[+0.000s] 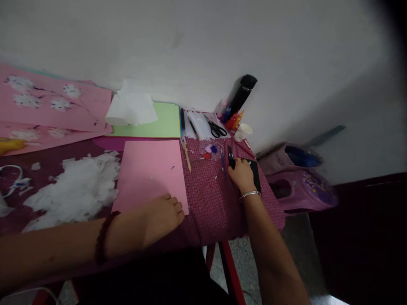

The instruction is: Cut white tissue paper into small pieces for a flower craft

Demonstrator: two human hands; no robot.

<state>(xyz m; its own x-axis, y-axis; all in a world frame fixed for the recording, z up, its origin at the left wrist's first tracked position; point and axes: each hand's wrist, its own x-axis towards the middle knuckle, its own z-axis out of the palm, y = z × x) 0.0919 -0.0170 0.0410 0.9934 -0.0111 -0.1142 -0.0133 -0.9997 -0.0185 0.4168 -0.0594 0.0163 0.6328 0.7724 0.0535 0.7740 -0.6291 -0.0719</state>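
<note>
A blank pink sheet of paper (151, 169) lies in front of me, with a small dark mark near its right side. My left hand (163, 216) rests palm down on its lower right corner, fingers loosely bent and holding nothing. Off to the right, my right hand (241, 173) has its fingers closed around the lower end of a slim black object (230, 151), whose exact kind I cannot make out. A flat black item (255, 171) lies partly hidden under that hand. Close by are a thin blue paintbrush (223, 162) and a palette with paint blobs (208, 150).
White tissue pieces (79, 186) are heaped at left, below pink sheets with white flowers (54, 99). A tissue roll (130, 106) sits on green paper (167, 120). Black scissors (218, 129), paint bottles (234, 120) and a black flask (243, 93) stand or lie near the wall. A pink stool (299, 190) is beyond the table's edge.
</note>
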